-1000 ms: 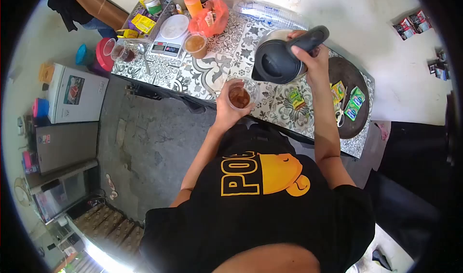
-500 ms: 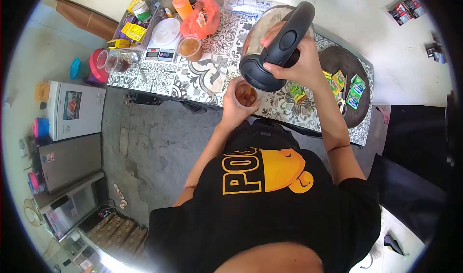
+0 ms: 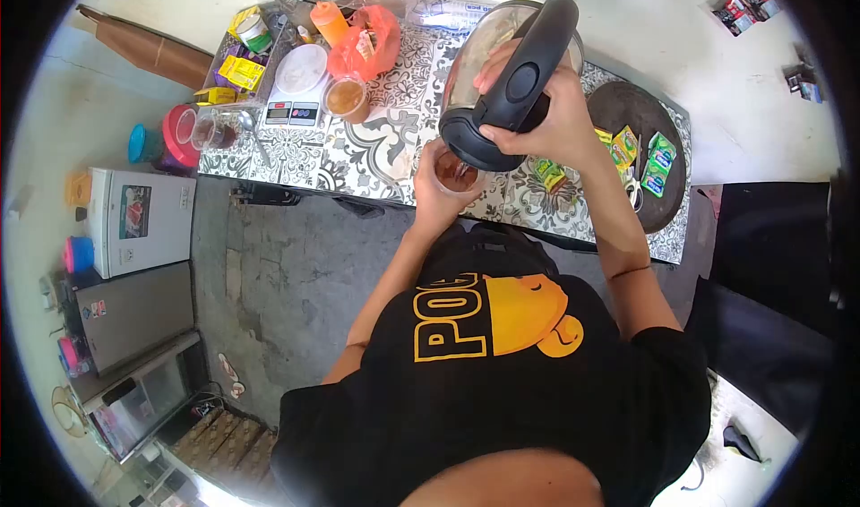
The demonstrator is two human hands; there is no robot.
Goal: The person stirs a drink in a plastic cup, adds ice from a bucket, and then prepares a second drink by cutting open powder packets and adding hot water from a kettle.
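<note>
My left hand [image 3: 434, 198] is wrapped round a clear plastic cup [image 3: 459, 177] of reddish-brown contents at the table's front edge. Above it, my right hand [image 3: 560, 117] grips the black handle of a glass kettle [image 3: 466, 73]. The kettle is tilted, its black rim end close over the cup, and a thin stream shows between them. Part of the cup's opening is hidden by the kettle. Green and yellow sachets [image 3: 549, 175] lie on the table just right of the kettle.
Left on the patterned table [image 3: 372, 162] are a cup of brown drink [image 3: 347, 99], a kitchen scale [image 3: 293, 113], a spoon [image 3: 254, 135], an orange bottle [image 3: 329, 23] and a red plastic bag [image 3: 367, 46]. A round dark board [image 3: 658, 207] with sachets and scissors lies right.
The kettle is tipped slightly further and its rim sits lower over the cup, where a stream now shows. The view has shifted a little.
</note>
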